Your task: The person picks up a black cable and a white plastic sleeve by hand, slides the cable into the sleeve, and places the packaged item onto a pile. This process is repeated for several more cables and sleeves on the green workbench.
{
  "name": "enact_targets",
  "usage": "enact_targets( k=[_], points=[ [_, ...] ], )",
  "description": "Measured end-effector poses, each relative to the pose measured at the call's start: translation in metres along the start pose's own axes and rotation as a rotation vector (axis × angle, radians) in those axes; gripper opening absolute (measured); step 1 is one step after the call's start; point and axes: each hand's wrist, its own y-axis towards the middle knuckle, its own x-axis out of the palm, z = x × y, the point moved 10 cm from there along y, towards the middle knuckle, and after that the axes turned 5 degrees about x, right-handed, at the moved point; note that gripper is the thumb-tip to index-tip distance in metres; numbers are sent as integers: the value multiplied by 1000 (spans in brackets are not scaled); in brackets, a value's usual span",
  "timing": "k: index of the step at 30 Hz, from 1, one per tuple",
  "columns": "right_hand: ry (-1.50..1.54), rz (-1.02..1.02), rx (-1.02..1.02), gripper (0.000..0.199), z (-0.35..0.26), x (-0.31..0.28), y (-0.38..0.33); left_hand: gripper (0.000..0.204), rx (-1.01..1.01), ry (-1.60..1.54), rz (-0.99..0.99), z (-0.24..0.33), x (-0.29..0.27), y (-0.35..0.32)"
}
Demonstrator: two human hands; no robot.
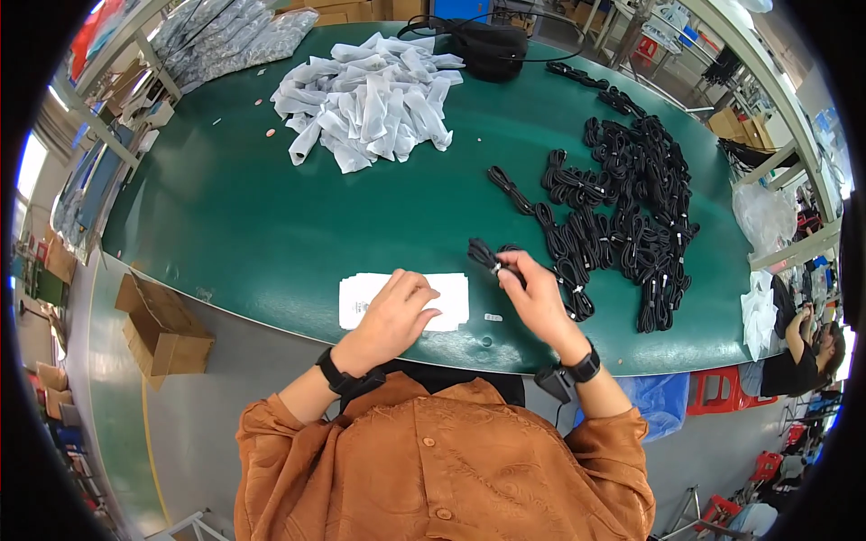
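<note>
My right hand (539, 302) pinches a coiled black cable (483, 255) between thumb and fingers, just above the table. A small white tie wraps the middle of that bundle. My left hand (390, 316) rests on a stack of flat white plastic bags (453, 302) near the table's front edge. Its thumb stands apart from the half-bent fingers, and nothing shows between them. Farther right lies a large heap of similar coiled black cables (622, 225). At the far middle is a loose pile of filled, whitish translucent bags (374, 113).
A black bag (492, 47) sits at the table's far edge, near clear plastic bags (234, 41). A small pale label (493, 317) lies by the stack. On the floor at left stands an open cardboard box (171, 329). Another person (794, 370) sits at far right.
</note>
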Motion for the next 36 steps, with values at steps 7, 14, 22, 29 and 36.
enact_targets(
  k=[7, 14, 22, 29, 36],
  points=[
    [29, 44, -109, 26, 9, 25, -37, 14, -82, 32, 116, -15, 38, 1],
    [-22, 12, -139, 25, -50, 36, -40, 9, -260, -233, 161, -34, -14, -10],
    [-34, -129, -203, 25, -47, 56, -39, 11, -136, -329, 206, -23, -29, -10],
    [452, -279, 381, 27, -3, 80, -35, 14, 209, -102, 110, 24, -37, 1],
    [61, -68, -382, 34, -88, 59, -30, 11, -26, -256, 239, -9, -56, 7]
  ],
)
